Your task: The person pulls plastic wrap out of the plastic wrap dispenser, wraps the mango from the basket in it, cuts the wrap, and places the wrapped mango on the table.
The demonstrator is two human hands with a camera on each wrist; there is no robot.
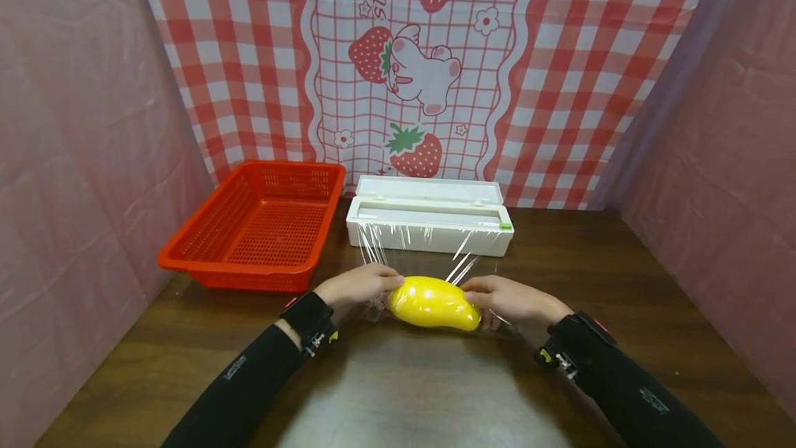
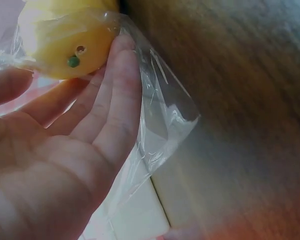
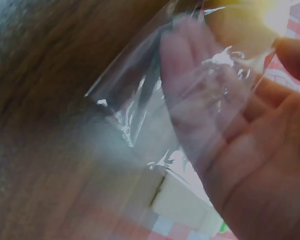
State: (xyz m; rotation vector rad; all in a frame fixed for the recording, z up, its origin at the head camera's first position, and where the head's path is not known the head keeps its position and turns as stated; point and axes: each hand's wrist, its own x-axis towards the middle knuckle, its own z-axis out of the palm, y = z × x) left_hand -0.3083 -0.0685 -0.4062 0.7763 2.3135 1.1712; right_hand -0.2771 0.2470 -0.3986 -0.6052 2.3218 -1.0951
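A glossy yellow mango [image 1: 432,303] lies sideways between my two hands, with clear cling film [image 1: 460,269] over it. My left hand [image 1: 361,287] holds its left end, thumb on top and fingers underneath. In the left wrist view a small green spot shows on that end of the mango [image 2: 72,40], and loose film [image 2: 162,125] hangs past the fingers. At the other end, my right hand [image 1: 513,301] grips the mango with the thumb above. Film [image 3: 135,110] covers the right fingers in the right wrist view. Creased film stretches back to a white dispenser box [image 1: 435,237].
The dispenser's lid [image 1: 429,189] stands open at the back, with a green piece [image 1: 505,225] at its right end. To the left sits a red perforated basket [image 1: 249,268] on the brown wooden table [image 1: 398,393]. A checked strawberry cloth [image 1: 249,54] hangs behind.
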